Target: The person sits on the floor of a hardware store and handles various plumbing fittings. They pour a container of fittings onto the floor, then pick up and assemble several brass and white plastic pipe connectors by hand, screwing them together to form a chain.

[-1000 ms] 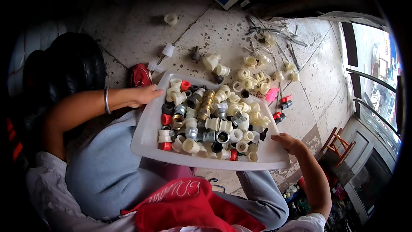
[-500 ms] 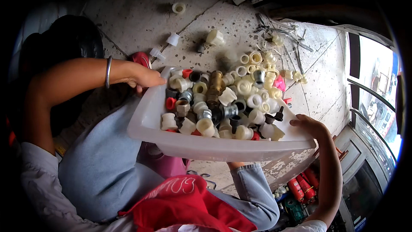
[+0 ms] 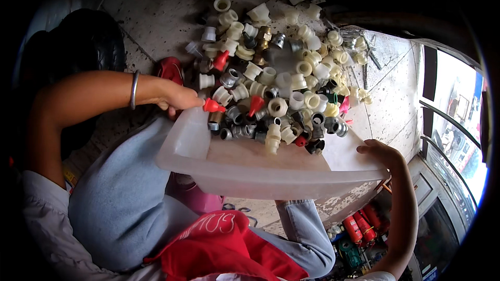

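A white plastic tub (image 3: 260, 179) tilts away from me between my hands, its near wall raised. My left hand (image 3: 179, 98) grips its left rim, fingers wrapped round the corner. At the right end my right hand (image 3: 381, 154) clasps the rim with the thumb inside. Many pipe fittings tumble over the far side onto the floor: cream plastic ones (image 3: 277, 107), grey metal ones (image 3: 229, 77), a brass one (image 3: 264, 36) and red plugs (image 3: 255, 105). The near part of the tub's bottom shows bare. Some fittings are blurred by motion.
Fittings spread across the speckled tiled floor (image 3: 151, 26) beyond the tub. Thin grey strips (image 3: 372, 52) lie at the right. A black tyre-like shape (image 3: 99, 47) stands at the left. Red cylinders (image 3: 359, 226) sit at the lower right beside a glass-fronted door (image 3: 442, 229).
The tub has tipped further away from me. Most fittings that lay in it have slid over its far edge and scattered on the floor. Both hands keep their hold.
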The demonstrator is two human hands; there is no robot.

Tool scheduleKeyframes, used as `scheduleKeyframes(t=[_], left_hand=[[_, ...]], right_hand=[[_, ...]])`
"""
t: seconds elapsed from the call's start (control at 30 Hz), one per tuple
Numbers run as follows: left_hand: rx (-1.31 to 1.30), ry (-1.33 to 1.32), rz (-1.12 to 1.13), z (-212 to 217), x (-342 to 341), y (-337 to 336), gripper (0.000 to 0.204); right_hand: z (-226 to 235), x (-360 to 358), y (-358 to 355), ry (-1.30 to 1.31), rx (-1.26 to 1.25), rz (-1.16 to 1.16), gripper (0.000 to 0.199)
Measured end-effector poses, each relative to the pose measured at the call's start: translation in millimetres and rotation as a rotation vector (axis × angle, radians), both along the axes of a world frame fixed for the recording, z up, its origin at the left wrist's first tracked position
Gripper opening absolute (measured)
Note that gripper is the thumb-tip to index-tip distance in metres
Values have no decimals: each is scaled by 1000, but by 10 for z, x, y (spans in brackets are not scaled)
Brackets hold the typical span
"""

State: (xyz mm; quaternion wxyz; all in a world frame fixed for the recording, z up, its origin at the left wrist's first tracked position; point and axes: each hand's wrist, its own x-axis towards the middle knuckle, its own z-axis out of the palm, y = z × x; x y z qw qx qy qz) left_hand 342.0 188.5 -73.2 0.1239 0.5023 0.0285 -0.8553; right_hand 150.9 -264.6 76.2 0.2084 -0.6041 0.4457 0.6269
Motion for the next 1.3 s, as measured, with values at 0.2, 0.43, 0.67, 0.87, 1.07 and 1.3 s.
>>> scheduleKeyframes(t=[0.2,0.43,0.67,0.87,1.07,1.3], left_hand=[[55,35,39,-92,-293,120,32],[73,82,28,-35,-417,69,32],[21,178,119,-70,-595,-53,39],[-29,285,-130,-130,-993,-138,41],[-87,250,40,29,-1024,-143,47],[-118,387,33,41,-1047,-159,43]], right_hand=[[35,-134,-72,41,40,18,55],[188,-215,-250,-257,87,278,41],[659,95,-404,-271,116,307,32],[820,-254,-354,-67,189,360,30],[1120,-395,-265,-204,-100,134,39],[1123,-1276,88,-218,-223,-179,45]])
